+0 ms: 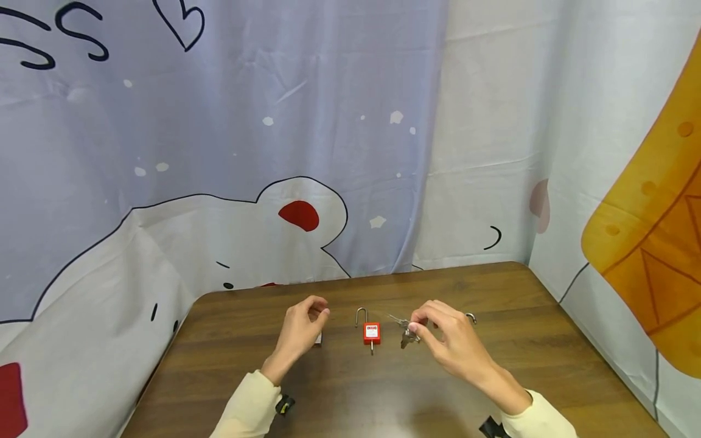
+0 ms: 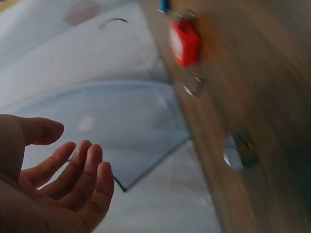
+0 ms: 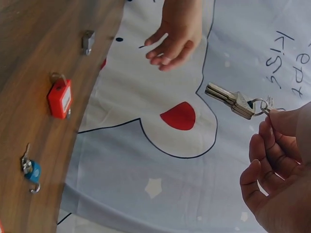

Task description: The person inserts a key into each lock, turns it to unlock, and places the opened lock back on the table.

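My right hand (image 1: 451,340) pinches a ring with a bunch of silver keys (image 3: 232,102) between thumb and index finger, held up above the wooden table. To its left on the table stands a red padlock (image 1: 372,333), its shackle swung open and a key sticking out of it. My left hand (image 1: 300,328) holds nothing, its fingers loosely bent. Close by it, mostly hidden in the head view, is a small silver padlock (image 3: 88,41). A blue padlock (image 3: 32,171) with keys in it shows in the right wrist view; from the head, my right hand covers most of it.
The brown wooden table (image 1: 350,389) ends at a back edge against a printed curtain (image 1: 328,121). Another curtain stretch (image 1: 575,182) hangs along the right side. A sliver of something red (image 3: 1,226) shows at the lower left corner of the right wrist view.
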`<state>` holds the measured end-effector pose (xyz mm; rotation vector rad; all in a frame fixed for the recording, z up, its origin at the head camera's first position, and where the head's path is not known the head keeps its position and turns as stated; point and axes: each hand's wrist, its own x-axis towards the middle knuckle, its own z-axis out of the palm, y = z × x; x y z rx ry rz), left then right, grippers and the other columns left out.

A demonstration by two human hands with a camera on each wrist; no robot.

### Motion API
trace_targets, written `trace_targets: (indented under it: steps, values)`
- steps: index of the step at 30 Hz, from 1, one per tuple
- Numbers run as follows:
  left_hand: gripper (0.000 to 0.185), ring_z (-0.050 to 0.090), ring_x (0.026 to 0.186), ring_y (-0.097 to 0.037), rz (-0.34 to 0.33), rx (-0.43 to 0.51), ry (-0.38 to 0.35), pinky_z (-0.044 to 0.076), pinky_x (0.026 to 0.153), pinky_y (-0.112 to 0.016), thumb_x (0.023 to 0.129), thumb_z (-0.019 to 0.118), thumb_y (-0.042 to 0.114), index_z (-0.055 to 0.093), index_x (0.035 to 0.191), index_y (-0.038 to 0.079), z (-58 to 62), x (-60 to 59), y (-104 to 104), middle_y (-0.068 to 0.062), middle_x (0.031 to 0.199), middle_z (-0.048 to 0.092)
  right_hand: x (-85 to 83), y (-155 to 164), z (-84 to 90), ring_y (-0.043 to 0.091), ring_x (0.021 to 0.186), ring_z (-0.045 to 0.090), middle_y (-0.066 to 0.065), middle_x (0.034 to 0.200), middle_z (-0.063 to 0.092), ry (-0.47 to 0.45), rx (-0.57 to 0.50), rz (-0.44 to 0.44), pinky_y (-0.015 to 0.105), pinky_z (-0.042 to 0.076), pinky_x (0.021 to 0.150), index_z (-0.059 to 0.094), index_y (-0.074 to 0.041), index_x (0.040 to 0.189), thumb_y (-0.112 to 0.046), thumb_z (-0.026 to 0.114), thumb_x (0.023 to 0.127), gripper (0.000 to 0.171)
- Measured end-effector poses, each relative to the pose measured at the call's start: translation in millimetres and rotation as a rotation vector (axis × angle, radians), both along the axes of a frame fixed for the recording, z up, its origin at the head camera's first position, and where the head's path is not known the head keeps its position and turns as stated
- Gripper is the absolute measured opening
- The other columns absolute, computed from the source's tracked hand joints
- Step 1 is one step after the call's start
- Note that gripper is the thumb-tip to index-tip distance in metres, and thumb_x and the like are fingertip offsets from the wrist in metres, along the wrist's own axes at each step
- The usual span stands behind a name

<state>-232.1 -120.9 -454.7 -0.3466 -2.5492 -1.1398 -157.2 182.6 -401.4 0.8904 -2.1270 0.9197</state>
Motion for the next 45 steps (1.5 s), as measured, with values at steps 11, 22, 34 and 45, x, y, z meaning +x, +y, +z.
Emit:
trace_targets:
  steps: [11,22,34,45]
  values:
    - [0.031,0.062,0.074,-0.016,0.057,-0.273,-0.186,0.052,0.066,-0.035,0.089,0.071,0.023,0.067,0.111,0.002,-37.8,-23.2,-17,-0.004,0.085,0.067,4.6,13,-15.6,-0.001,0.079,0.054,-0.016,0.085,0.064,-0.016,0.026,-0.039,0.010,0.041,0.070,0.064,-0.021,0.086,-0.005,0.075,0.083,0.019]
    - [0.032,0.056,0.065,-0.021,0.114,-0.367,-0.297,0.048,0.058,-0.038,0.084,0.076,0.030,0.064,0.086,0.000,-53.7,-27.4,-21,-0.009,0.076,0.063,8.6,18,-24.3,-0.003,0.078,0.053,-0.018,0.086,0.063,-0.063,0.030,-0.049,0.011,0.041,0.069,0.063,-0.024,0.087,-0.007,0.075,0.084,0.021]
    - [0.050,0.035,0.051,-0.014,0.122,-0.321,-0.385,0.028,0.047,-0.027,0.079,0.081,0.031,0.042,0.051,0.017,-67.1,-34.5,-26,0.006,0.051,0.035,9.1,19,-29.8,-0.002,0.077,0.053,-0.017,0.085,0.063,-0.041,-0.001,-0.038,0.010,0.040,0.068,0.064,-0.025,0.088,-0.004,0.075,0.082,0.024]
    - [0.038,0.047,0.061,-0.021,0.149,-0.332,-0.430,0.042,0.056,-0.034,0.069,0.086,0.024,0.053,0.059,0.010,-65.2,-40.6,-25,-0.001,0.062,0.049,10.9,17,-36.3,-0.002,0.076,0.053,-0.016,0.087,0.064,-0.074,-0.006,-0.035,0.016,0.044,0.059,0.064,-0.026,0.088,-0.005,0.074,0.084,0.023]
